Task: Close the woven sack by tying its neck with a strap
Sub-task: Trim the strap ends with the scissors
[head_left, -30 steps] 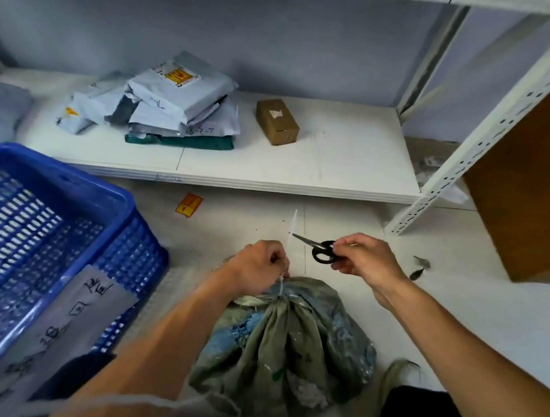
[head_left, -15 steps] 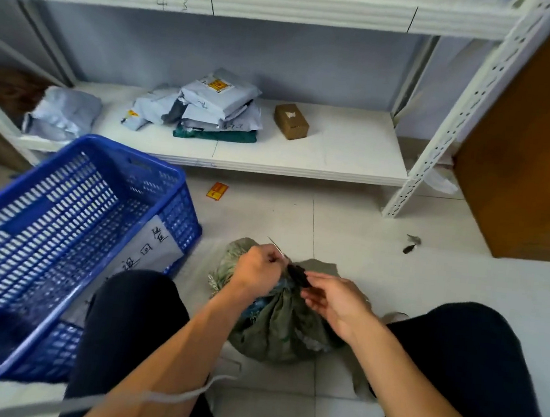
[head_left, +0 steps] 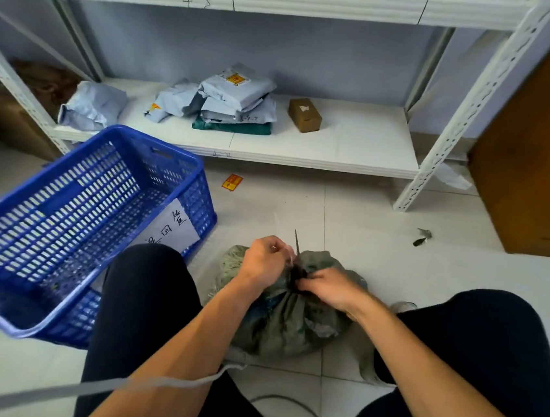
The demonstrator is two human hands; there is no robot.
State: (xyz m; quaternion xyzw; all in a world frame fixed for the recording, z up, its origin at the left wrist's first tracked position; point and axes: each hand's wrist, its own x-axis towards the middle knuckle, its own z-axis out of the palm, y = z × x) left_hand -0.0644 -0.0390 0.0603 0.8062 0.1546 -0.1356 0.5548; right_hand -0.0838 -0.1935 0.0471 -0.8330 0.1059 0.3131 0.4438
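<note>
Sack: the woven sack [head_left: 289,315] sits on the floor [head_left: 397,255] between the knees, under both hands.
Left hand [head_left: 263,261]: its grip is pinched on the thin strap [head_left: 290,259] at the neck.
Right hand [head_left: 330,287]: closed on the black scissors [head_left: 296,271]; handles hidden, only the blade tip shows.
Hard to see: the knot.
Change: the scissors were lifted high before; now they are down at the neck.

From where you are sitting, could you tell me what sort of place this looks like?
Probably a parcel sorting or storage room. A white slotted-steel shelf with bay numbers handwritten on its edges holds grey courier mailers and a small cardboard box, and a blue plastic crate with a paper label sits on the tiled floor.
</note>
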